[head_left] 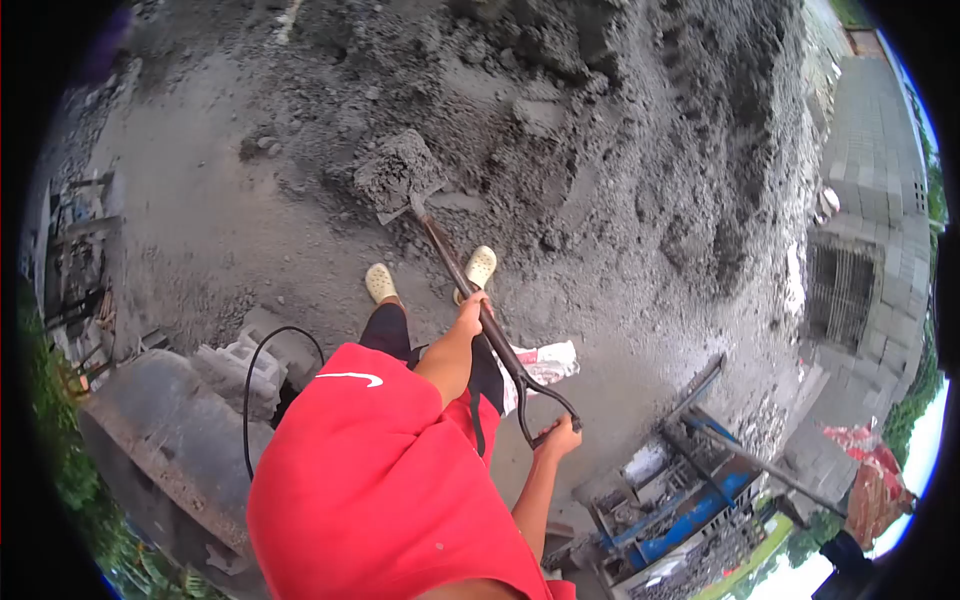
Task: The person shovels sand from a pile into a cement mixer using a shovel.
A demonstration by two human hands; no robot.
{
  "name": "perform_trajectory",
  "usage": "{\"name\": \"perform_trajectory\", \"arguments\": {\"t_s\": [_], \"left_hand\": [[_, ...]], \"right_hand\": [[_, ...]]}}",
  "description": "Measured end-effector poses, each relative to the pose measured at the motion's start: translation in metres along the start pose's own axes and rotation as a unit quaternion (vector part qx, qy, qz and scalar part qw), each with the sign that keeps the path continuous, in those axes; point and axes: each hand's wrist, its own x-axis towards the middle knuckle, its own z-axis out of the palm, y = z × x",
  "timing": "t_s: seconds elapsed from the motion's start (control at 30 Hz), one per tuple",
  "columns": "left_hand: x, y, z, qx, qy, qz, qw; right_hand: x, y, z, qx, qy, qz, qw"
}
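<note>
Shovel [447, 252] held at near edge of grey heap [650, 190], blade [392, 214] loaded with grey grit [398, 165]; whether blade touches ground [190, 230], I cannot tell. I note left hand [473, 309] wrapped around shaft, right hand [560, 438] gripping handle end. I judge tool stiff, sturdy, blade-heavy, grit prone to spill. Sound hold: mid-shaft plus handle end, both firm.
</note>
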Motion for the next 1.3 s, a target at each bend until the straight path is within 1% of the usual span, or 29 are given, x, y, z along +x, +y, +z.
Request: {"name": "perform_trajectory", "arguments": {"t_s": [0.03,0.1,0.13,0.23,0.27,0.37,0.43,0.47,0.5,0.53,0.57,0.6,0.63,0.7,0.73,0.77,0.8,0.83,0.87,0.9,0.93,0.97,1.0,1.07,1.1,1.17,1.2,1.23,1.3], "left_hand": [[-0.001,0.024,0.001,-0.020,-0.030,0.009,0.999],[-0.013,0.075,0.008,-0.046,-0.017,0.056,0.997],[-0.018,0.103,0.007,-0.026,-0.012,0.129,0.991],[-0.074,0.203,0.003,-0.060,-0.004,0.214,0.975],[-0.092,0.234,-0.006,-0.064,-0.007,0.258,0.964],[-0.162,0.349,-0.030,-0.081,-0.033,0.395,0.915],[-0.215,0.410,-0.070,-0.117,-0.067,0.465,0.875],[-0.254,0.433,-0.087,-0.111,-0.079,0.468,0.873],[-0.305,0.450,-0.097,-0.090,-0.061,0.489,0.866],[-0.330,0.478,-0.116,-0.098,-0.058,0.538,0.835],[-0.359,0.499,-0.139,-0.111,-0.044,0.585,0.802],[-0.405,0.502,-0.150,-0.138,-0.013,0.625,0.768],[-0.448,0.502,-0.165,-0.154,-0.010,0.654,0.740],[-0.512,0.514,-0.202,-0.212,-0.049,0.698,0.682],[-0.543,0.512,-0.219,-0.226,-0.077,0.729,0.641],[-0.576,0.500,-0.226,-0.236,-0.104,0.756,0.602],[-0.605,0.487,-0.233,-0.226,-0.133,0.807,0.529],[-0.637,0.467,-0.234,-0.212,-0.157,0.851,0.453],[-0.660,0.455,-0.244,-0.229,-0.183,0.871,0.395],[-0.680,0.447,-0.254,-0.240,-0.210,0.886,0.337],[-0.699,0.437,-0.269,-0.256,-0.363,0.839,0.315],[-0.708,0.422,-0.284,-0.265,-0.507,0.770,0.280],[-0.707,0.402,-0.287,-0.265,-0.556,0.753,0.231],[-0.707,0.361,-0.293,-0.252,-0.639,0.715,0.131],[-0.687,0.352,-0.303,-0.245,-0.635,0.727,0.090],[-0.650,0.338,-0.324,-0.223,-0.625,0.748,0.010],[-0.624,0.330,-0.334,-0.225,-0.601,0.767,-0.025],[-0.598,0.324,-0.340,-0.260,-0.590,0.763,-0.053],[-0.596,0.317,-0.343,-0.281,-0.593,0.754,-0.007]], "right_hand": [[-0.002,-0.010,0.013,0.008,-0.037,-0.020,0.999],[-0.010,-0.021,0.041,0.002,-0.095,-0.053,0.994],[-0.016,-0.027,0.058,0.005,-0.133,-0.050,0.990],[-0.030,-0.026,0.119,0.013,-0.228,-0.050,0.972],[-0.043,-0.028,0.140,0.024,-0.270,-0.051,0.961],[-0.108,-0.031,0.214,0.063,-0.400,-0.046,0.913],[-0.168,-0.034,0.239,0.087,-0.459,-0.042,0.883],[-0.198,-0.031,0.246,0.098,-0.518,-0.060,0.847],[-0.239,-0.043,0.242,0.123,-0.534,-0.092,0.831],[-0.260,-0.030,0.271,0.151,-0.565,-0.075,0.807],[-0.291,-0.034,0.275,0.123,-0.615,-0.076,0.775],[-0.326,-0.034,0.280,0.137,-0.650,-0.074,0.744],[-0.351,-0.034,0.282,0.142,-0.679,-0.073,0.716],[-0.405,-0.049,0.276,0.153,-0.733,-0.117,0.652],[-0.432,-0.057,0.266,0.163,-0.752,-0.132,0.625],[-0.457,-0.070,0.255,0.178,-0.775,-0.162,0.585],[-0.480,-0.085,0.245,0.192,-0.794,-0.191,0.544],[-0.503,-0.099,0.236,0.212,-0.802,-0.247,0.502],[-0.521,-0.130,0.203,0.187,-0.806,-0.338,0.447],[-0.541,-0.145,0.190,0.254,-0.777,-0.435,0.378],[-0.554,-0.165,0.178,0.292,-0.750,-0.523,0.281],[-0.568,-0.178,0.162,0.341,-0.725,-0.564,0.201],[-0.576,-0.197,0.144,0.370,-0.694,-0.611,0.089],[-0.598,-0.213,0.121,0.390,-0.688,-0.611,-0.045],[-0.601,-0.215,0.116,0.393,-0.680,-0.610,-0.110],[-0.607,-0.210,0.109,0.379,-0.669,-0.610,-0.191],[-0.607,-0.205,0.107,0.373,-0.662,-0.608,-0.230],[-0.606,-0.200,0.107,0.371,-0.652,-0.605,-0.266],[-0.598,-0.194,0.113,0.364,-0.631,-0.604,-0.323]]}}
